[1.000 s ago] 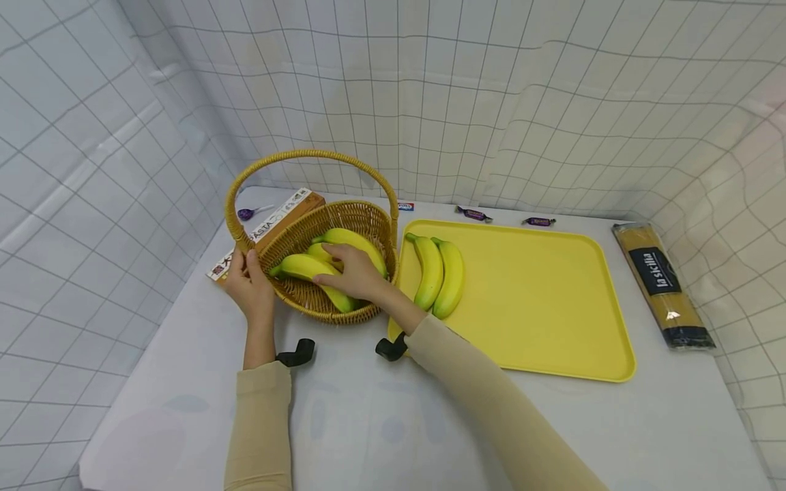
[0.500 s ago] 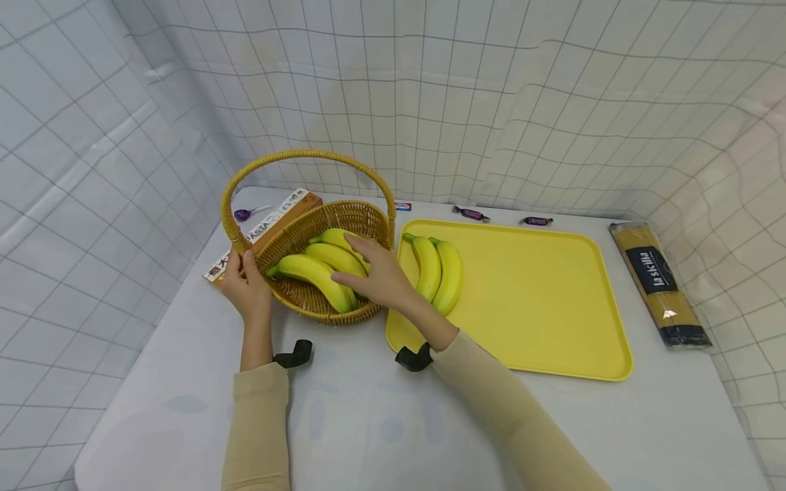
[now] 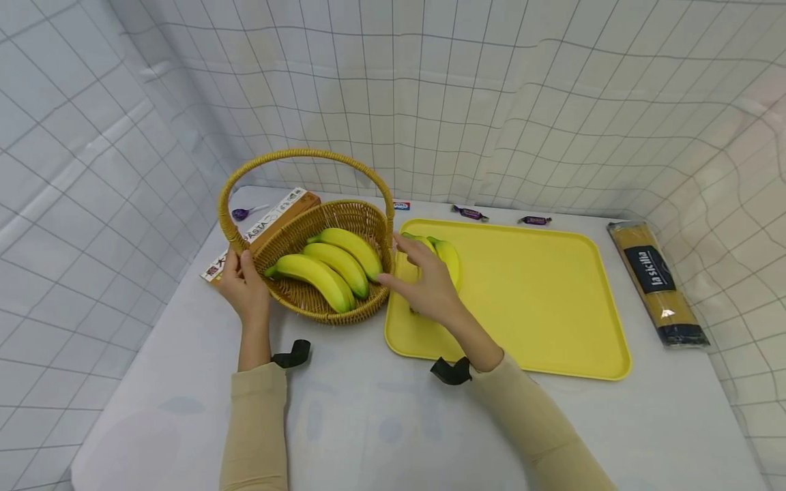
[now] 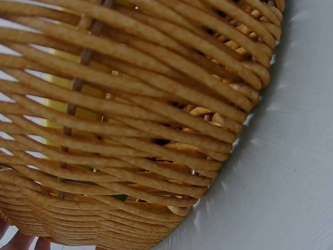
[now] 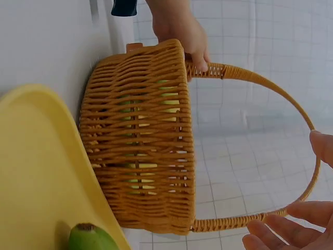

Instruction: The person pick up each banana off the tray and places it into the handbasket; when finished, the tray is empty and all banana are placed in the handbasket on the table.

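Note:
In the head view my left hand [image 3: 245, 290] grips the wicker basket [image 3: 319, 316] where its tall handle [image 3: 307, 153] meets the rim. Several bananas [image 3: 313, 274] lie side by side inside. My right hand [image 3: 430, 283] is over the left part of the yellow tray [image 3: 540, 293], fingers spread and holding nothing. It partly covers two bananas [image 3: 451, 256] on the tray. The left wrist view is mostly woven basket wall [image 4: 130, 104], with fingertips [image 4: 18, 240] low at the left. In the right wrist view, the right fingers [image 5: 296, 229] overlap the handle.
Behind the basket lie a pasta box [image 3: 276, 221] and a purple lollipop [image 3: 241, 213]. Small wrapped candies [image 3: 470, 213] line the back of the table. A spaghetti pack [image 3: 657, 279] lies right of the tray. Gridded white curtains enclose the table.
My right hand has drawn back from the bananas in the basket, its fingers opening, and moved right over the tray. The left hand keeps its grip on the basket.

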The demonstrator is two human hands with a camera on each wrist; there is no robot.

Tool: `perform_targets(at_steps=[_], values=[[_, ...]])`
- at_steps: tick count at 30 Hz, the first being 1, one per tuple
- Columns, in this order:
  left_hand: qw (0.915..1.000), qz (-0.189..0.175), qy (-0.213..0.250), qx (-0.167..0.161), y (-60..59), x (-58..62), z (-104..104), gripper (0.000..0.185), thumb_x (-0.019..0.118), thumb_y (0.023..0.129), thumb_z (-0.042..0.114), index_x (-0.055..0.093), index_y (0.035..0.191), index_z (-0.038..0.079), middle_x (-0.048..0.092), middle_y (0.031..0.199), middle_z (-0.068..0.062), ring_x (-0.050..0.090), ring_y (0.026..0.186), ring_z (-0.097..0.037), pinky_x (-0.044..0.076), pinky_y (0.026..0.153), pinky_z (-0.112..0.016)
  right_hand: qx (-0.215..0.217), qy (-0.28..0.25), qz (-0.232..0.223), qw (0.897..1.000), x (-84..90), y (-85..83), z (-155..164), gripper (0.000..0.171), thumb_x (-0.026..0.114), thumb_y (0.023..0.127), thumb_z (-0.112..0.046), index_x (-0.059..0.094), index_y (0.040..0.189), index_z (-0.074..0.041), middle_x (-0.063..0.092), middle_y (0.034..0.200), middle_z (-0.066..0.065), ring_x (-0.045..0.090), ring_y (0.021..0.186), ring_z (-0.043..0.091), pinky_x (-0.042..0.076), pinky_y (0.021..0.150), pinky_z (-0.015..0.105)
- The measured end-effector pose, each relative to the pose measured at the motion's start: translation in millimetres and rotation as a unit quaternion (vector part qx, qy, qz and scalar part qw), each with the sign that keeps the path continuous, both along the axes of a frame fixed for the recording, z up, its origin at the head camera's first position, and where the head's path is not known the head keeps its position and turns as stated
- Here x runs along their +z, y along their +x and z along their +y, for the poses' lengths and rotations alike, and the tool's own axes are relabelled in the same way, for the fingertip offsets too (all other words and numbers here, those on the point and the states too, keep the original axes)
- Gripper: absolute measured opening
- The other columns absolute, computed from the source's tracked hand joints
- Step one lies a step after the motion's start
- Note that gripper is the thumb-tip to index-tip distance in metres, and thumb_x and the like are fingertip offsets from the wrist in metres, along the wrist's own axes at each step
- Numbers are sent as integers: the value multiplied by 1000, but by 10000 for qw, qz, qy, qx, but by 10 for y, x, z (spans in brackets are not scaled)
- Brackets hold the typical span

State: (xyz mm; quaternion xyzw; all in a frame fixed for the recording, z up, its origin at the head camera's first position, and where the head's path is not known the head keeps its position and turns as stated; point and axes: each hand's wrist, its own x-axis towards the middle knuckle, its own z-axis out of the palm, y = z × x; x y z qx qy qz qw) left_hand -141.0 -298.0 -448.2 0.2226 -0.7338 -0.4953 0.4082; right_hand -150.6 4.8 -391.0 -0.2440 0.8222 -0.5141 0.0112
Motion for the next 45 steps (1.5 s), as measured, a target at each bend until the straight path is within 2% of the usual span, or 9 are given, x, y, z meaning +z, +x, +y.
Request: perform_targets(at_steps=[10, 16, 23, 36, 45], values=[[10000, -48, 29, 11, -3, -9, -13, 34, 49, 102, 23, 64, 125, 3, 67, 120, -12, 55, 97, 1, 43, 84, -18, -646, -309, 135, 9973, -29, -17, 401, 70, 72, 89, -24, 40, 149, -9, 43, 151, 11, 44, 135, 29, 39, 109, 46], [10000, 13, -1, -13, -19, -13, -15, 34, 49, 102, 23, 64, 124, 1, 67, 119, -13, 54, 95, 2, 43, 83, -17, -1084, -269, 189, 9936, -162, -95, 627, 71, 72, 89, -24, 39, 149, -9, 43, 150, 12, 42, 137, 28, 38, 110, 47], [10000, 29, 15, 8, -18, -3, -11, 34, 49, 102, 22, 64, 124, 2, 67, 119, -13, 54, 95, 2, 43, 82, -17, -1532, -117, -106, 9881, -331, -152, 775, 75, 71, 89, -27, 34, 152, -8, 39, 152, 16, 39, 138, 32, 36, 111, 48], [9999, 95, 6, -32, -8, -3, -8, 34, 49, 102, 22, 64, 125, 1, 67, 120, -13, 53, 92, 3, 42, 80, -15, -1706, -19, -708, 9828, -551, -234, 822, 86, 71, 89, -31, 23, 155, -5, 30, 156, 17, 35, 140, 36, 35, 111, 48], [9998, 187, -8, -24, -13, -16, -14, 31, 50, 101, 20, 65, 118, -2, 67, 114, -19, 53, 88, 2, 41, 78, -15, -1739, 172, -1164, 9777, -702, -259, 780, 87, 69, 90, -33, 19, 156, -8, 28, 157, 18, 35, 140, 35, 34, 112, 47]])
